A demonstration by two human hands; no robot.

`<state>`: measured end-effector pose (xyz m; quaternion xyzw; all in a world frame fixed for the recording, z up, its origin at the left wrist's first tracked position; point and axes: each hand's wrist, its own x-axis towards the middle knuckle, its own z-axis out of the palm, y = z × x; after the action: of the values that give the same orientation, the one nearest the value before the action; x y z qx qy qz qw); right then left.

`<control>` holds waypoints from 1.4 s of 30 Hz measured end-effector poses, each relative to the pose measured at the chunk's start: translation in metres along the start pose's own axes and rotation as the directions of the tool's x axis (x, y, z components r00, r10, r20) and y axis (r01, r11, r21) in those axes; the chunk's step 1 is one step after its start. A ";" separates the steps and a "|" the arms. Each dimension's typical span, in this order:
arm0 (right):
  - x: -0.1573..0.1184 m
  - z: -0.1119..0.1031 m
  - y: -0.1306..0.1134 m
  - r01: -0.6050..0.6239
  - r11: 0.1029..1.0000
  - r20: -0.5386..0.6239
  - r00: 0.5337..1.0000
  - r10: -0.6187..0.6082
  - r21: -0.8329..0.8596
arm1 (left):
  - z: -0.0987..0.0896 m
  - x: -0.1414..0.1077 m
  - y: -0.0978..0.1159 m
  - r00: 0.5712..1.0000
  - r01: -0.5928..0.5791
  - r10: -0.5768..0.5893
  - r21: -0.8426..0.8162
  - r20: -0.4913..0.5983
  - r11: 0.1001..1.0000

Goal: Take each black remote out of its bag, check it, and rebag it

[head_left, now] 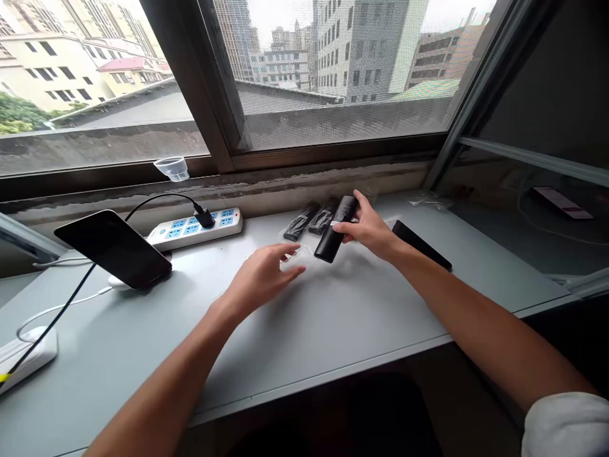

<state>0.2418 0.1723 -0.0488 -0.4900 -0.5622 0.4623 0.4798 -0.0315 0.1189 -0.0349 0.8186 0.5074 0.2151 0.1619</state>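
Note:
My right hand (pixel 371 230) grips a long black remote control (pixel 332 238) by its upper part, with thumb and fingers on either side. Small pale print shows on its surface, and it tilts above the table. To its left, my left hand (pixel 261 274) hangs with fingers apart and nothing in them, close to the remote's lower end but not touching it. Behind the hands, two dark items in clear plastic wrap (pixel 301 222) (pixel 323 218) lie side by side. Another long black piece (pixel 422 245) rests on the table beyond my right forearm, partly hidden by it.
A tablet or large phone (pixel 114 247) leans on a stand at left. Behind it lies a white power strip (pixel 195 228) with a black plug (pixel 204 217). Cables run to another white strip (pixel 31 355). A clear cup (pixel 172 169) sits on the window ledge. A phone (pixel 563 203) lies at right.

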 end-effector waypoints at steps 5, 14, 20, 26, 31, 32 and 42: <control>-0.001 0.003 0.001 0.032 0.999 -0.026 0.999 -0.032 0.002 | 0.000 0.000 0.005 1.000 -0.015 0.015 -0.023 -0.002 1.000; -0.013 0.020 0.001 0.016 0.998 0.081 0.996 -0.021 0.059 | 0.000 0.001 0.014 1.000 -0.005 0.002 -0.119 -0.020 0.993; -0.017 0.022 0.001 -0.010 0.999 0.122 0.992 0.016 -0.051 | -0.009 0.003 0.014 0.973 0.196 -0.122 -0.417 0.197 0.888; -0.019 0.023 0.002 -0.029 0.998 0.203 0.978 0.038 -0.049 | -0.008 0.009 0.005 0.927 0.375 -0.245 -0.662 0.284 0.649; -0.019 0.026 0.005 0.009 0.999 0.281 0.960 -0.020 0.038 | -0.005 0.012 0.006 0.896 0.442 -0.288 -0.626 0.337 0.642; -0.019 0.026 0.005 0.026 0.998 0.282 0.959 -0.039 0.049 | -0.004 0.013 0.005 0.896 0.439 -0.274 -0.617 0.349 0.653; -0.020 0.027 -0.002 0.066 0.982 0.329 0.936 -0.123 0.177 | -0.003 0.017 -0.004 0.895 0.444 -0.260 -0.679 0.362 0.585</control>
<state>0.2161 0.1513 -0.0511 -0.3347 -0.6196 0.5603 0.4361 -0.0293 0.1360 -0.0309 0.5794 0.5050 0.2736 0.5782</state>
